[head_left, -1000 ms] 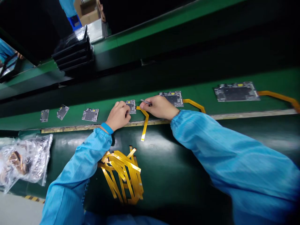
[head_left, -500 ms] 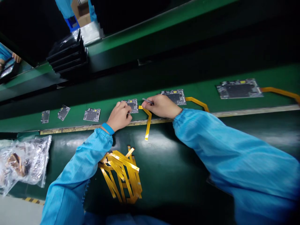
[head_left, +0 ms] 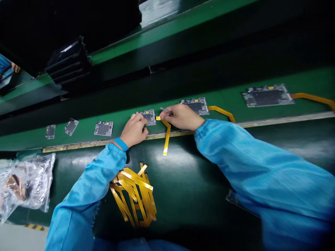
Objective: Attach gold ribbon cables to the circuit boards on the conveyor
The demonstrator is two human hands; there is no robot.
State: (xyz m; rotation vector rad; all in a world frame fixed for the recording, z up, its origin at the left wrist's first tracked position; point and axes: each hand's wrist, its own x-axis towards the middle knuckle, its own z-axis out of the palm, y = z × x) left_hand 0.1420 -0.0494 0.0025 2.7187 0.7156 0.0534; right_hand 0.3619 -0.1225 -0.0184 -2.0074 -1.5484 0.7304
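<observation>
on the green surface point(head_left: 225, 94), the right hand point(head_left: 183, 116) pinches; the left hand point(head_left: 134, 130) bends its fingers over the left of the board point(head_left: 150, 118), whether gripping cannot be told. best keep it flat, the yellow ribbon point(head_left: 167, 137) just beside its right edge level and unkinked, the grey tool point(head_left: 166, 111), clamped in the right fingers, off the board's face.

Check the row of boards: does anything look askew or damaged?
The circuit board second from left lies askew, angled differently from those beside it. I see no damage at this size, but the left hand partly covers one board.
</observation>
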